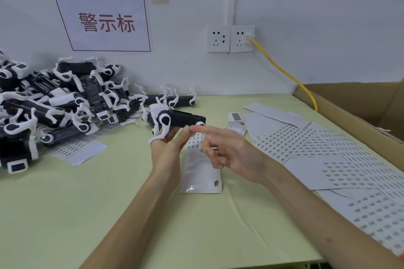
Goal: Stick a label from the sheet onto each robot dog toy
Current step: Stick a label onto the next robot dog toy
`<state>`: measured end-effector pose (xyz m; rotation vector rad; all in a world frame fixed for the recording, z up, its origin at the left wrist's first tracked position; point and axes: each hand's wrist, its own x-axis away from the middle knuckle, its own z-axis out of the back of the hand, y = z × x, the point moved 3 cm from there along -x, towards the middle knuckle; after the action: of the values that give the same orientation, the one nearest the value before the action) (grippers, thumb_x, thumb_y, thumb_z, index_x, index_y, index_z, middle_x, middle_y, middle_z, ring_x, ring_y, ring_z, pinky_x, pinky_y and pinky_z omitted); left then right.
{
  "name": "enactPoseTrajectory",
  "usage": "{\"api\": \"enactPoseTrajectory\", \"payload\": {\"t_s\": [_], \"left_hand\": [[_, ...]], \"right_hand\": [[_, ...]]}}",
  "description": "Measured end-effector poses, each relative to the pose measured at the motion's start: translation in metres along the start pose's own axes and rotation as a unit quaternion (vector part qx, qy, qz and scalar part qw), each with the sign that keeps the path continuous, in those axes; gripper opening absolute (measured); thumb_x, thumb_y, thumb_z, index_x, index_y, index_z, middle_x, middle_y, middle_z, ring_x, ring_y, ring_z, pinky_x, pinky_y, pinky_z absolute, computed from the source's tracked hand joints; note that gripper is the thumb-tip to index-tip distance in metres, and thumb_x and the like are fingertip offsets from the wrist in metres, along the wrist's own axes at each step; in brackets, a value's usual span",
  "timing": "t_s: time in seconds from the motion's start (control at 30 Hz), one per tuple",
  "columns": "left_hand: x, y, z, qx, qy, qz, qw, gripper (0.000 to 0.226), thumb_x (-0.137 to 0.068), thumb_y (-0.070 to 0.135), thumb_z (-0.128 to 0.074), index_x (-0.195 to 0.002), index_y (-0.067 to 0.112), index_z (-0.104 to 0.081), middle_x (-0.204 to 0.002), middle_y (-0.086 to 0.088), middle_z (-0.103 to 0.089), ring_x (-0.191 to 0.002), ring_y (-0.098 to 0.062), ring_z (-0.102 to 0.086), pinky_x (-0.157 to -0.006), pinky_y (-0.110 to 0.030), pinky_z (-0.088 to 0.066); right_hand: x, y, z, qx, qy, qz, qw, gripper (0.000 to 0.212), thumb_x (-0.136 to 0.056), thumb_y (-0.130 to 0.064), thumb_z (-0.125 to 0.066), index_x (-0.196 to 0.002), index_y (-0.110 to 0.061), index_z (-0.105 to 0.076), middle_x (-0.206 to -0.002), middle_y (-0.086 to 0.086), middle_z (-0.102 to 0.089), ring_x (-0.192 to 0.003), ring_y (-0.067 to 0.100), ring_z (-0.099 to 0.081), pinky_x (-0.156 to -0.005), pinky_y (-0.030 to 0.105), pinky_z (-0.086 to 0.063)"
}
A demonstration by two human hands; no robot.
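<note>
Holding: left hand (168,144) clasps black-and-white plastic robot dog toy (175,119), raised for labelling.
Pressing: right hand (227,150), fingers relaxed, forefinger extended to toy.

Two bare forearms reach in from the lower edge, with no sleeves, watch or bracelet on the parts in view. The left hand (167,150) and right hand (231,155) are ungloved and slender, with no rings on the fingers (205,130). The fingernails are short and unpainted.

Black-white robot dog toy (175,119), sideways, aloft
</note>
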<state>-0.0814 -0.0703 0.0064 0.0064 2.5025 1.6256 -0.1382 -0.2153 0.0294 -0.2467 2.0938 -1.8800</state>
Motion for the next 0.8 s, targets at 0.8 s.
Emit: {"api": "enactPoseTrajectory", "payload": {"t_s": [0.8], "left_hand": [[0.0036, 0.0040, -0.0039, 0.058, 0.000, 0.022, 0.998, 0.030, -0.101, 0.005, -0.062, -0.123, -0.016, -0.062, -0.112, -0.015, -0.073, -0.110, -0.025, -0.073, -0.093, -0.024, -0.057]], "right_hand": [[0.0014, -0.0001, -0.0034, -0.019, -0.010, -0.017, 1.000, 0.052, -0.094, -0.031, -0.052, -0.145, -0.022, -0.054, -0.074, -0.001, -0.045, -0.059, 0.016, -0.025, -0.058, 0.025, -0.029]]}}
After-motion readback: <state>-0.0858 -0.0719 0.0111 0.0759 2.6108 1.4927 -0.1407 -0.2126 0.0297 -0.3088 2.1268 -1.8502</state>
